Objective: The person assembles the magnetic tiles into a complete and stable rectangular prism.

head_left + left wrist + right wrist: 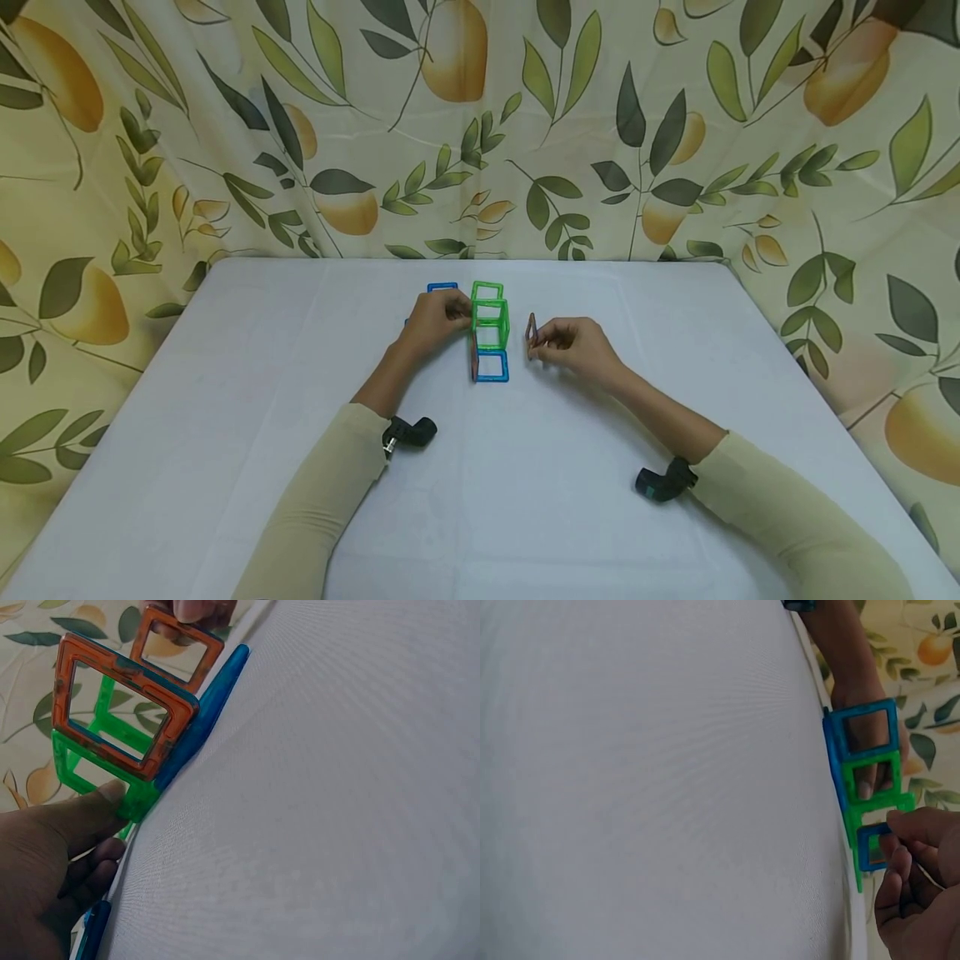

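Square magnetic tiles are joined into a green open cube (506,325) on the white table, with a green tile behind it and a blue tile (492,379) lying flat in front. An orange-and-blue tile (474,360) stands upright along the left edge of that blue one. At the cube's left side, my left hand (433,323) grips a green tile (139,796), its thumb lying over the frame. To the right, apart from the cube, my right hand (577,346) pinches another orange-and-blue square tile (864,849) upright between thumb and fingers.
Behind my left hand lies a blue tile (442,286), mostly covered by the hand. The white table (570,517) ends at a curtain (525,167) printed with fruit and leaves. Each wrist carries a small black camera (411,432).
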